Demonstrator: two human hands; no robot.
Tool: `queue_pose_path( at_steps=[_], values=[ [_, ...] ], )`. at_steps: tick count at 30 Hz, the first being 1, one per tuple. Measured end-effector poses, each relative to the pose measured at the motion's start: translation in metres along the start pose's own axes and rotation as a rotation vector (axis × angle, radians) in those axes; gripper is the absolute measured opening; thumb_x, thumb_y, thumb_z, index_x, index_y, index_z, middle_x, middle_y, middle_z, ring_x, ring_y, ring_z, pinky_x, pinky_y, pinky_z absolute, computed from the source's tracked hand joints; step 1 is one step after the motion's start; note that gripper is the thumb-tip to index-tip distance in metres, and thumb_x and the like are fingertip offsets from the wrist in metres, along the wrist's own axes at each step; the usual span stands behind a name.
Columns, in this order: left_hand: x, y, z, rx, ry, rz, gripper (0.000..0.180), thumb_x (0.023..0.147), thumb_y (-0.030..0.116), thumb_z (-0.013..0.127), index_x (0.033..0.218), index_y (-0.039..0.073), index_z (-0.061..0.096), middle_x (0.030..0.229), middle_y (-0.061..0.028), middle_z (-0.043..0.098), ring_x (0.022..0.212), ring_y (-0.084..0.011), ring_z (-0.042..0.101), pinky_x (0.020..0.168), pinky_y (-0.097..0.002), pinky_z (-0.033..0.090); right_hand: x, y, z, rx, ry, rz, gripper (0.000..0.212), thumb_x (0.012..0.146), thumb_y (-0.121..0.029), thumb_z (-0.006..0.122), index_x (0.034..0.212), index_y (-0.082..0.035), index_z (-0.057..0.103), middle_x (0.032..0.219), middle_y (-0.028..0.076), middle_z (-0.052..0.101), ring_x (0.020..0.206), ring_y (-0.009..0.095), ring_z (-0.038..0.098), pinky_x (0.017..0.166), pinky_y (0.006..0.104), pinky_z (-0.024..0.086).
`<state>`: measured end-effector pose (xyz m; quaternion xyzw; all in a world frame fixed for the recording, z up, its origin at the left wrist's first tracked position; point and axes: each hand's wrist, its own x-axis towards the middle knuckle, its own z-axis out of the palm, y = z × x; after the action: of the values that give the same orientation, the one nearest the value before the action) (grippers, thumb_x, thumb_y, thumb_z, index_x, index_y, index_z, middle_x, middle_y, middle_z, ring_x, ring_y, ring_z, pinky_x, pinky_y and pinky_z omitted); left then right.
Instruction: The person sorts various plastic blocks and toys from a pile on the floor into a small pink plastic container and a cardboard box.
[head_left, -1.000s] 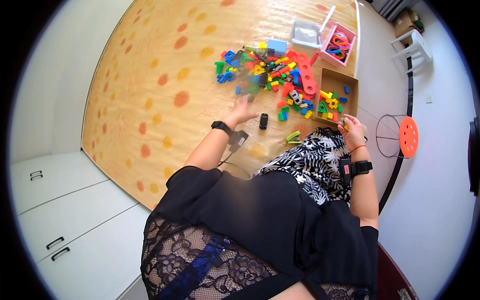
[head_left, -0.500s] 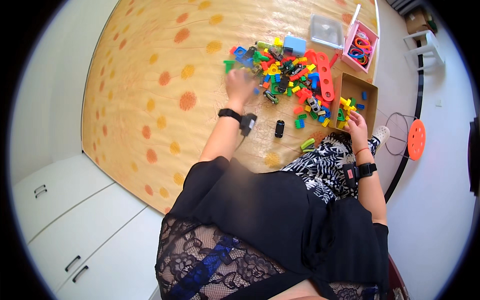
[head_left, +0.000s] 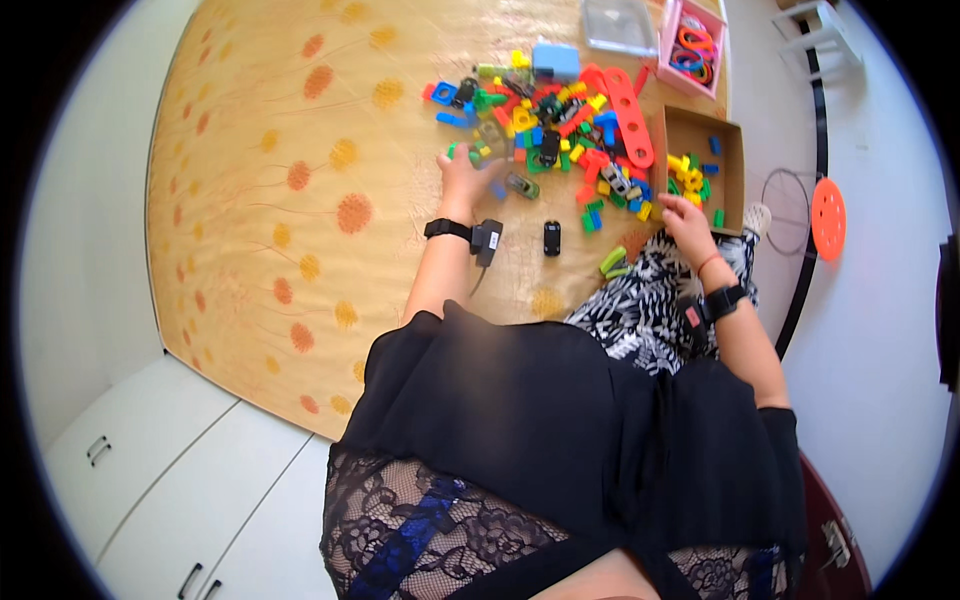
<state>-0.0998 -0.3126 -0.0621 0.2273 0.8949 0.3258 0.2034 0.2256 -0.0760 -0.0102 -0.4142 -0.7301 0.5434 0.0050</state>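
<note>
My left hand is at the near left edge of a heap of toys, somewhat blurred. Its fingers curl at a green toy block, partly hidden by them. A dark green toy car lies just right of that hand. My right hand is over the near left corner of a cardboard box, its fingers loosely stretched, with nothing visible in them. Yellow, green and blue blocks lie in the box. A silver toy car and a yellow brick lie left of that hand.
A black toy car and a light green object lie nearer me. A long red strip with holes borders the heap. Behind are a blue box, a clear container and a pink box of coloured rings.
My left hand has drawn back toward me, and the green block from the heap's left edge has come with it. My right hand has moved left, out of the cardboard box. The view has shifted.
</note>
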Motion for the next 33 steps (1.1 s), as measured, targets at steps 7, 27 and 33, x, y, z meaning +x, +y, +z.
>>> queue_pose_path(
  at_steps=[7,27,33],
  values=[
    [-0.047,-0.011,0.037,-0.33,-0.065,0.032,0.072,0.065,0.033,0.079,0.124,0.006,0.048,0.119,-0.0213,0.049,0.114,-0.0374,0.045,0.097,-0.0432,0.04,-0.006,-0.052,-0.004,-0.339,-0.023,-0.092,0.031,0.09,-0.013,0.051,0.119,-0.003,0.06,0.094,0.002,0.062,0.077,0.007,0.057,0.067,0.0222,0.049],
    [-0.079,-0.006,0.037,-0.48,-0.032,-0.373,0.035,0.075,0.011,0.064,0.106,0.001,0.052,0.085,-0.0147,0.055,0.067,-0.0228,0.058,0.063,-0.0367,0.052,0.007,0.003,0.05,-0.368,-0.569,-0.293,0.049,0.082,-0.007,0.055,0.131,-0.009,0.048,0.12,0.023,0.052,0.107,0.04,0.053,0.093,0.0401,0.044],
    [-0.118,0.025,0.051,0.169,-0.251,0.222,0.06,0.071,0.007,0.068,0.126,0.007,0.046,0.103,-0.0217,0.05,0.094,-0.0356,0.055,0.087,-0.0397,0.047,0.014,-0.006,0.074,-0.617,-0.495,-0.323,0.037,0.078,-0.004,0.06,0.114,-0.013,0.056,0.107,0.022,0.053,0.1,0.04,0.055,0.086,0.0415,0.046]
  ],
)
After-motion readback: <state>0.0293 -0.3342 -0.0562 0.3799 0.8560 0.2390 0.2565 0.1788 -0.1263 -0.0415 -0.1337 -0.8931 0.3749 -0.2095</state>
